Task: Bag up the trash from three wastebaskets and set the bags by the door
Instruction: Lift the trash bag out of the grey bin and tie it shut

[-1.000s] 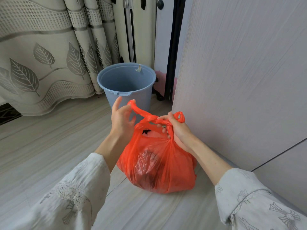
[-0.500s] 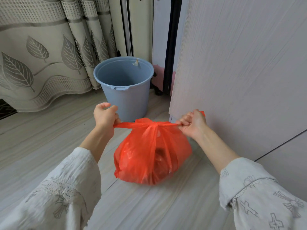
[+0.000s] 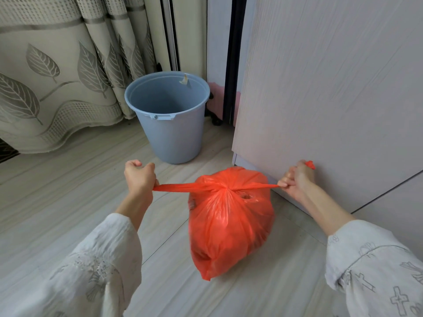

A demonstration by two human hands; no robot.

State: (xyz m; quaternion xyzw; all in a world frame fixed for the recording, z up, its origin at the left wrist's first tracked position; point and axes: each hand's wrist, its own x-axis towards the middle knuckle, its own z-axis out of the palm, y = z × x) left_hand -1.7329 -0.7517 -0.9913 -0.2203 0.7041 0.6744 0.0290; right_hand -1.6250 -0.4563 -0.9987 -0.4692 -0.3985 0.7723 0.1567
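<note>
A full orange plastic trash bag [image 3: 229, 225] sits on the pale wood floor in front of me. Its two handle strips are stretched out sideways from a knot at the top. My left hand [image 3: 139, 177] grips the left strip in a fist. My right hand [image 3: 296, 181] grips the right strip, with the strip's end poking out above the fist. Behind the bag stands a light blue wastebasket [image 3: 168, 124] with nothing visible inside except a small scrap stuck on its rim.
A pale wood-grain cabinet side [image 3: 332, 88] rises close on the right, almost touching my right hand. A leaf-patterned curtain [image 3: 57, 76] hangs at the back left. A dark gap and a pink-bottomed panel [image 3: 216, 99] lie behind the wastebasket.
My hands went from looping the handles together above the bag to pulling them far apart sideways. The knot has drawn tight on the bag's top, and the strips are now stretched longer.
</note>
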